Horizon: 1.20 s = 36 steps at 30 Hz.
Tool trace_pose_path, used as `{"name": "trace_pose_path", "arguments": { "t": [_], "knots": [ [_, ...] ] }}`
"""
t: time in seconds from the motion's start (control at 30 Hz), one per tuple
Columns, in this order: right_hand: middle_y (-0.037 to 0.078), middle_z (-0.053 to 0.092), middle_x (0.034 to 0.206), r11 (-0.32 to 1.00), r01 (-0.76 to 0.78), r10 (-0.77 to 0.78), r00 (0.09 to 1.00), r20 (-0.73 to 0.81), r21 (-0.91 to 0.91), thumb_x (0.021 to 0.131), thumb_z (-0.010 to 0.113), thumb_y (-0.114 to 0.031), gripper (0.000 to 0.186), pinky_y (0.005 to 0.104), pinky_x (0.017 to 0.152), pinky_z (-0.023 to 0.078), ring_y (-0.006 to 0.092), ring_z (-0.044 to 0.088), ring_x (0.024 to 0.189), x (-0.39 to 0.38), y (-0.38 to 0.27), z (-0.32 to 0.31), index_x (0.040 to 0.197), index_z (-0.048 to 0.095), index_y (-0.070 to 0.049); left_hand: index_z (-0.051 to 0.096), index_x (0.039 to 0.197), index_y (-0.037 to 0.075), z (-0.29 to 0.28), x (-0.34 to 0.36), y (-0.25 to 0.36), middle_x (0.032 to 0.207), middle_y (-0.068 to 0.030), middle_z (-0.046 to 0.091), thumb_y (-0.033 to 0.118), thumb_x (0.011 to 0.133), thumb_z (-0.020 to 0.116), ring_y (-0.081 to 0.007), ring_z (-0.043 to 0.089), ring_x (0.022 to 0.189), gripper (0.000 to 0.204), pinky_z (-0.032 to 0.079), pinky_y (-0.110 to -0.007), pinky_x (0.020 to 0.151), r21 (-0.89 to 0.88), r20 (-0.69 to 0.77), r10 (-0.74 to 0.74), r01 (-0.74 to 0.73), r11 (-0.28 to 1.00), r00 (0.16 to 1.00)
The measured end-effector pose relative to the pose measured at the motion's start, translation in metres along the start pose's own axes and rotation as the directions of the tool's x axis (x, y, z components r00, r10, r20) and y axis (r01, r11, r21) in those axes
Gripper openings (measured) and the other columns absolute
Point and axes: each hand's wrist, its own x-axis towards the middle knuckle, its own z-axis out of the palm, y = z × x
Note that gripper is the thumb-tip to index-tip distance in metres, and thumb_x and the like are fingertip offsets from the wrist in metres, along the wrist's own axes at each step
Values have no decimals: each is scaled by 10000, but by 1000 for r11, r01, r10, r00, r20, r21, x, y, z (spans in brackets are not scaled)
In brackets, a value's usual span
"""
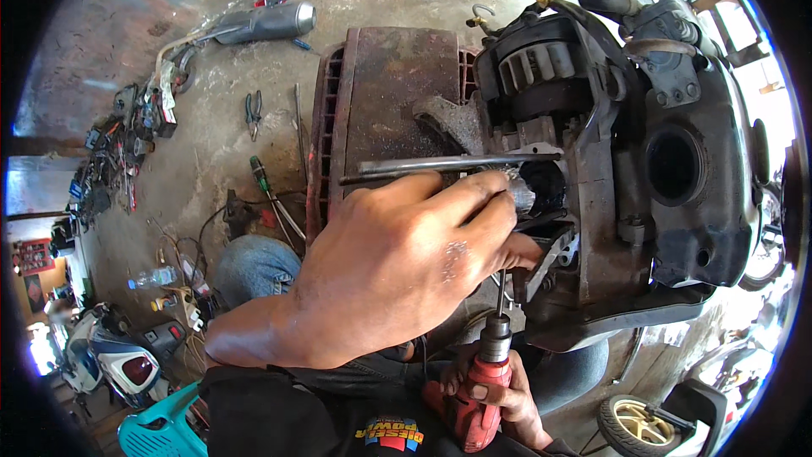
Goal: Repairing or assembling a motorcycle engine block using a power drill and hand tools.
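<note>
The red drill [484, 410] stands nose-up on the near side of the engine [596, 228], clasped in the right hand [514, 398], fingers wrapped around its body. Its thin bit [502, 294] points at the engine's left part, ending close to the thumb of the left hand [402, 245]. That hand reaches in from the engine's left, palm down, fingers bent over a shiny metal piece [523, 197] at the engine's dark opening; whether they grasp it I cannot tell.

The drill has a scuffed red body and a grey metal chuck [495, 340]; the engine is dark and grimy, with a large round hole on its right half.

A metal rod [448, 166] runs leftward from the engine, just beyond the left hand. Left of the engine, a rusty stand [397, 76] offers a flat top ending at a slotted edge [324, 140]. Farther left, pliers [254, 114] and a green-handled screwdriver [258, 172] lie on concrete floor [203, 140].
</note>
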Motion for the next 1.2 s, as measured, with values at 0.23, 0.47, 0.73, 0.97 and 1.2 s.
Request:
{"name": "trace_pose_path", "arguments": {
  "t": [0.23, 0.47, 0.73, 0.97, 1.2],
  "knots": [
    [137, 687, 984, 999, 18, -16, 999, -49, 51, 782, 778, -151, 335, 367, 866, 525, 227, 652, 913, -3, -1, 2, 1013, 634, 45, 746, 1071, 26, -1, 2, -1, 1142, -70, 747, 227, 757, 841, -218, 736, 862, 385, 606, -322, 744, 41, 55, 24, -27, 999, 998],
    [130, 675, 965, 999, -35, 35, 999, 0, 19, 805, 778, -143, 281, 367, 854, 518, 220, 638, 902, 6, 0, 11, 962, 628, 35, 744, 1086, 13, -1, -4, -6, 1130, -103, 749, 207, 720, 861, -259, 744, 891, 430, 608, -340, 744, 19, 37, 20, -20, 1000, 999],
    [98, 687, 977, 997, -5, 6, 1000, 11, -80, 831, 777, -174, 306, 337, 858, 516, 183, 642, 909, 5, -2, 6, 1017, 638, 27, 759, 1041, 11, -1, 1, -3, 1127, -105, 759, 136, 708, 868, -246, 752, 913, 372, 616, -340, 769, -16, 9, 30, -30, 999, 1000],
    [48, 684, 959, 993, 85, -81, 996, 41, -81, 881, 789, -200, 286, 302, 831, 518, 128, 631, 868, 6, -3, 6, 1041, 644, -12, 782, 1070, 36, -4, 5, 5, 1125, -94, 773, 6, 707, 840, -240, 761, 953, 369, 616, -335, 793, 49, 4, 11, -11, 999, 1000],
    [20, 667, 864, 996, 84, -83, 995, 62, -15, 881, 783, -174, 228, 284, 759, 503, 99, 604, 791, 9, -8, 5, 984, 641, -29, 785, 1008, -17, 0, 11, 11, 1127, -126, 776, -33, 714, 737, -248, 761, 1016, 299, 608, -329, 819, 41, 29, -24, 23, 999, 999]
  ]
}}
